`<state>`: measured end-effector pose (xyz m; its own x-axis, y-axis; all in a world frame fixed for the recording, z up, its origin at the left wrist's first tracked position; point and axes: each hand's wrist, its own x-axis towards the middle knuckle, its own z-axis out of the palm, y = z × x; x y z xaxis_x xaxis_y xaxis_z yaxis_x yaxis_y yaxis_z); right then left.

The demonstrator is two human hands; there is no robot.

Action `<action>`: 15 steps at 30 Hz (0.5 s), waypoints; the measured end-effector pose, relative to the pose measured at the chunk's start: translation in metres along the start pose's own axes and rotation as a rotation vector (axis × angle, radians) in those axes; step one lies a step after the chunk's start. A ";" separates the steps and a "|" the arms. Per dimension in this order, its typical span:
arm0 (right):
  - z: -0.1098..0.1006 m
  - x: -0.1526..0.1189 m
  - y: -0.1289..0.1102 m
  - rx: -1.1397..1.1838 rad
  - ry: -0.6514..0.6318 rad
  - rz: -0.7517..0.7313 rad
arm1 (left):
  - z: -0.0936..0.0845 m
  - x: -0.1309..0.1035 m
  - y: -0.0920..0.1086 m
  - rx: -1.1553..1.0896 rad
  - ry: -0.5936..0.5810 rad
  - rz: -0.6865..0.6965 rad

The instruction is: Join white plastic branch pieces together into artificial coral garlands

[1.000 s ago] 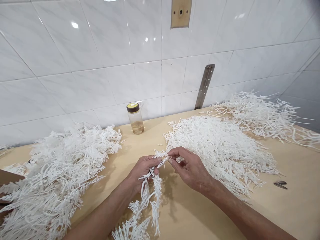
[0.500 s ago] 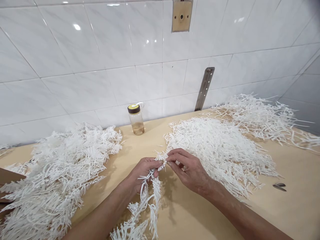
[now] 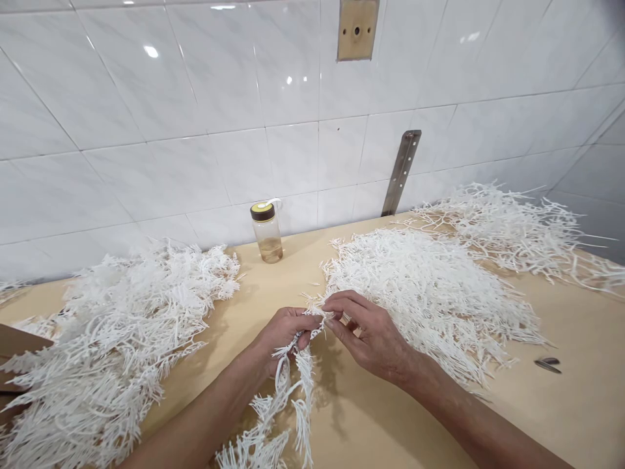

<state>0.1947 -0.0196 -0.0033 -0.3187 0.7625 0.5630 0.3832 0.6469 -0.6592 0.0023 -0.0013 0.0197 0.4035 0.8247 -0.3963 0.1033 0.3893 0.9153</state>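
A branched white plastic sprig (image 3: 305,378) hangs from my left hand (image 3: 288,335), which pinches it near its upper end between thumb and fingers. Its lower branches trail toward the bottom edge of the view. My right hand (image 3: 366,332) meets the left one at the sprig's tip, thumb and forefinger closed on the small white tufts there. Just beyond my right hand lies a dense pile of short white pieces (image 3: 420,286). On the left is a big heap of feathery white sprigs (image 3: 122,332).
A clear bottle (image 3: 267,238) with a dark and yellow lid stands near the tiled wall. Bare white branches (image 3: 512,228) lie at the back right. A small dark metal tool (image 3: 547,365) rests at right. A metal bracket (image 3: 400,172) leans at the wall; brown cardboard (image 3: 19,345) is far left.
The fingertips of both hands have shifted slightly at the sprig's tip, with my left thumb a little further right. Both hands keep their hold.
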 end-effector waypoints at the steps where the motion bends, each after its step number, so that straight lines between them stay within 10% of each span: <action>1: 0.000 0.000 0.000 -0.004 0.000 -0.011 | 0.000 0.000 0.000 0.003 0.002 0.005; 15: -0.003 0.004 -0.006 -0.024 0.034 0.167 | 0.003 0.006 -0.008 -0.284 0.077 -0.002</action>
<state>0.1936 -0.0205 0.0035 -0.2198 0.8583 0.4637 0.4488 0.5110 -0.7331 0.0066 -0.0006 0.0100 0.3325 0.8483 -0.4121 -0.1590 0.4811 0.8621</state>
